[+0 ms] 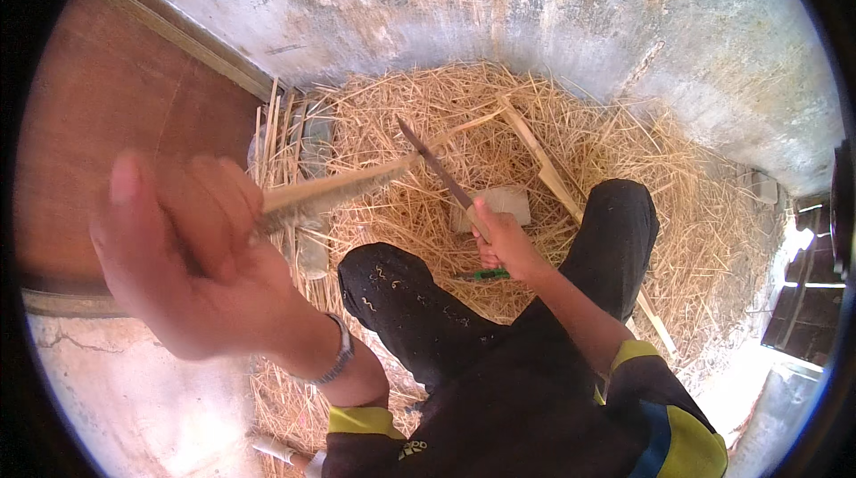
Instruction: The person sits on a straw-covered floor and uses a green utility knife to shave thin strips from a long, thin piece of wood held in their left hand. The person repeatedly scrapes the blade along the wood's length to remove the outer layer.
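My left hand (201,255), raised close to the camera at the left, is closed on one end of a split bamboo strip (334,188). The strip points right and away from me, with its far end near the knife. In my right hand (510,244) is a knife (439,168), its wooden handle inside my closed fingers. The dark, narrow blade slants up to the left and crosses the strip's line; whether they touch I cannot tell. Beyond my right hand sits a pale block (501,208). A green-handled tool (489,274) lies partly hidden below that hand.
Straw-coloured shavings (392,94) cover the floor around my bent knees. A longer bamboo piece (542,161) leans toward my right knee, and another strip (658,325) lies beyond it. Thin strips (278,135) stand by a brown door panel (134,112). A stained wall (535,14) closes the far side.
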### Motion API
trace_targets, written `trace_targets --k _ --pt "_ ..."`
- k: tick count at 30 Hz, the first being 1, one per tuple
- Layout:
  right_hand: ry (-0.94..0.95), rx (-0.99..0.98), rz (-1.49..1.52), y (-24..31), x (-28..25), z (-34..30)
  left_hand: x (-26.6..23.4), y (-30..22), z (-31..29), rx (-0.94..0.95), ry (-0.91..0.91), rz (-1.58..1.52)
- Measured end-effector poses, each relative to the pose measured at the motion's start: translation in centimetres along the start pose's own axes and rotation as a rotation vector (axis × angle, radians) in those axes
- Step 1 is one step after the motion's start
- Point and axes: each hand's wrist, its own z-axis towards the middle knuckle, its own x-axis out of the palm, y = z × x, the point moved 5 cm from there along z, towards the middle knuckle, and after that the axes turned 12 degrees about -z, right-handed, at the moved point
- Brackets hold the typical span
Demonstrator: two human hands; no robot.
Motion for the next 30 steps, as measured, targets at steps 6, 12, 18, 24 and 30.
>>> trace_targets --k 6,12,18,24,30 --pt "-0.097 -0.130 -0.254 0.6 -0.3 1.5 -0.7 2.3 2.6 -0.046 -0.077 0.002" --pt "-0.321 -0.769 -0.486 4.4 3.0 -1.5 -2.6 3.5 4.7 -0.127 -0.147 -0.097" --pt "-0.359 -0.074 -0.602 -5.1 -0.1 8.7 -0.8 4.5 5.6 -0.190 -0.200 -0.193" --pt "0.268 0.219 0.366 -5.1 -4.6 9.1 -0.1 5.3 6.4 -0.249 -0.247 -0.284" --pt "-0.266 -0.608 -0.467 10.0 2.4 -1.8 -1.5 5.1 6.3 -0.277 -0.220 -0.076"
